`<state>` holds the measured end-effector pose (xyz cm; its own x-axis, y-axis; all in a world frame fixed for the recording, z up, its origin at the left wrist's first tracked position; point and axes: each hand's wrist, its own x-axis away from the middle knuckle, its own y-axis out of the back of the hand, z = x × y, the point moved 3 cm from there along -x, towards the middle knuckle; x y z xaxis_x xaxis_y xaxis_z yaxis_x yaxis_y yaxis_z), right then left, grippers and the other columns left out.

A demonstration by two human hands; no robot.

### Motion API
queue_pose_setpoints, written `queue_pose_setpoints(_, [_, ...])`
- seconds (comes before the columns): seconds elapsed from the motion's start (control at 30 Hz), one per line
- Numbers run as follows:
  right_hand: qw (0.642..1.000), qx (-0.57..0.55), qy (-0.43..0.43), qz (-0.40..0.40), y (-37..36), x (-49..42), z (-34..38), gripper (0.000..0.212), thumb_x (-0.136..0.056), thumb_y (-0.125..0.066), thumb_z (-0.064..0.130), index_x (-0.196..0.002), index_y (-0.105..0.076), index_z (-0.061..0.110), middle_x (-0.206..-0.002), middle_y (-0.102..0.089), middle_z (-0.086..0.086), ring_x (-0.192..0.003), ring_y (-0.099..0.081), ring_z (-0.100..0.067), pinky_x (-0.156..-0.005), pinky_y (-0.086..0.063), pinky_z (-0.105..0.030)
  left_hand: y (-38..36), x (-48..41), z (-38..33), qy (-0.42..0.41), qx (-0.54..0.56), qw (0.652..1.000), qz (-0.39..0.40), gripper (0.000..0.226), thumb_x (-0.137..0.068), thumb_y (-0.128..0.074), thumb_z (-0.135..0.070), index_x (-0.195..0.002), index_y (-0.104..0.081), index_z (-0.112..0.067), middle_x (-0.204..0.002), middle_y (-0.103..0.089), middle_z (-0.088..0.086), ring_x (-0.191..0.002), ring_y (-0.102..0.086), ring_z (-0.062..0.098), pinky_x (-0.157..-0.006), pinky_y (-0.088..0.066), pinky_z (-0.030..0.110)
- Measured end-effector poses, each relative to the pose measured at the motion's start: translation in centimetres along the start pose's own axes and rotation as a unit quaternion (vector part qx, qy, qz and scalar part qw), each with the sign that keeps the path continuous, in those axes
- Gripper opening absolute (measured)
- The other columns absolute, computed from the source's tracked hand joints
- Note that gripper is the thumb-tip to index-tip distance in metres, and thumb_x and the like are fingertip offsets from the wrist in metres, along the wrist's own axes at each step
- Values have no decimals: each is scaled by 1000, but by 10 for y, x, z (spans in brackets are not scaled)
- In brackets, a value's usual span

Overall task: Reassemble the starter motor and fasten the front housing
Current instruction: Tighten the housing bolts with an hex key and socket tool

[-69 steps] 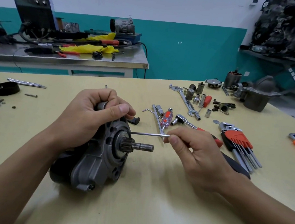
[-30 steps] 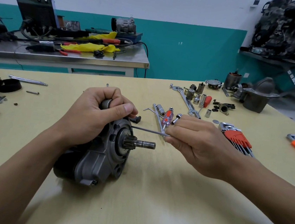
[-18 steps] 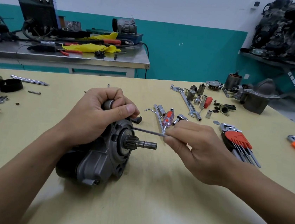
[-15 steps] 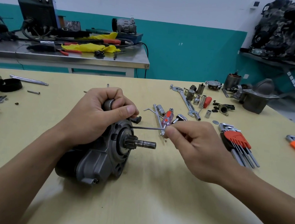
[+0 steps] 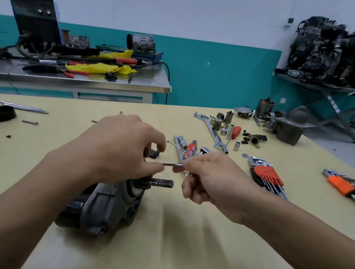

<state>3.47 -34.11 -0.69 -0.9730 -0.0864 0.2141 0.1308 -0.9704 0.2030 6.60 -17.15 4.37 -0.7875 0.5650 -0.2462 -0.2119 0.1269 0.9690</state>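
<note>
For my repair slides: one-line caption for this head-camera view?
Both hands pinch a thin hex key above the starter motor on a tool-strewn table.

Left hand (image 5: 117,147) off motor (image 5: 106,206), now pinching hex key (image 5: 172,164).

A single head-worn wide-angle view looks forward and down, close over the yellow table (image 5: 181,245), toward the teal wall (image 5: 218,77).
</note>
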Motion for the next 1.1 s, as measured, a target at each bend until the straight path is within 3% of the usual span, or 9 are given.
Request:
queue_pose_setpoints(0.1, [1000,-4,-6,-7,-1,0,-1,26,-103,-45,13,-102,-67,-1,-47,-56,-6,-37,-40,-13,-39,-34,-18,-3,-10,-22,-19,-165,985,52,37,-90,-55,-60,-121,-63,-41,-109,-66,-9,-96,-61,19,-68,-38,31])
queue_pose_setpoints(0.33, [973,-182,-135,49,-2,-9,-12,32,-106,-39,17,-96,-65,2,-48,-45,2,-36,-31,-8,-40,-26,-18,-30,-18,-35,-38,-263,963,38,21,-103,-47,-31,-83,-50,-26,-64,-36,-3,-70,-48,26,-71,-30,34])
queue_pose_setpoints(0.4, [985,-139,-99,41,5,-11,-15,36,-107,-41,23,-97,-66,1,-49,-51,-1,-38,-36,-10,-41,-30,-20,-35,-17,-33,-52,-268,962,26,24,-104,-45,-34,-83,-52,-27,-70,-51,-2,-70,-52,25,-72,-26,33])
queue_pose_setpoints(0.47, [998,57,32,9,16,-8,-15,44,-107,-42,37,-91,-68,6,-56,-64,-1,-45,-47,-12,-46,-40,-25,-37,-15,-30,-59,-271,961,22,27,-105,-43,-38,-84,-57,-27,-80,-64,0,-70,-55,24,-72,-22,34])
queue_pose_setpoints(0.6, [840,485,245,-17,31,9,-17,55,-94,-32,69,-114,-63,27,-97,-68,12,-83,-54,-4,-72,-44,-25,-42,-15,-27,-65,-277,958,16,27,-104,-44,-35,-83,-59,-26,-80,-66,-2,-68,-53,22,-71,-22,35])
queue_pose_setpoints(0.77, [741,609,280,-36,23,3,-10,45,-106,-28,42,-122,-59,14,-106,-65,-2,-99,-53,-19,-85,-43,-35,-41,-14,-27,-75,-282,956,23,42,-105,-35,-48,-88,-64,-24,-85,-68,-2,-80,-62,21,-72,-25,35])
queue_pose_setpoints(0.97, [791,506,341,-46,19,-3,-6,40,-106,-39,33,-88,-64,8,-77,-66,-1,-70,-57,-20,-67,-45,-39,-43,-13,-25,-75,-268,961,14,40,-105,-34,-50,-85,-57,-25,-90,-71,0,-84,-66,25,-79,-31,35])
queue_pose_setpoints(1.03, [824,458,332,-43,20,-9,-10,39,-105,-44,33,-82,-66,10,-67,-61,9,-60,-52,-10,-61,-42,-30,-43,-12,-24,-61,-253,966,7,41,-104,-37,-52,-91,-64,-24,-92,-71,-1,-91,-66,23,-95,-33,37])
queue_pose_setpoints(1.1, [865,387,316,-39,22,-14,-15,38,-104,-49,32,-77,-69,14,-60,-59,7,-53,-50,-12,-56,-40,-28,-45,-11,-21,-38,-218,975,-28,44,-98,-41,-61,-97,-70,-28,-99,-73,-5,-108,-63,19,-114,-14,43])
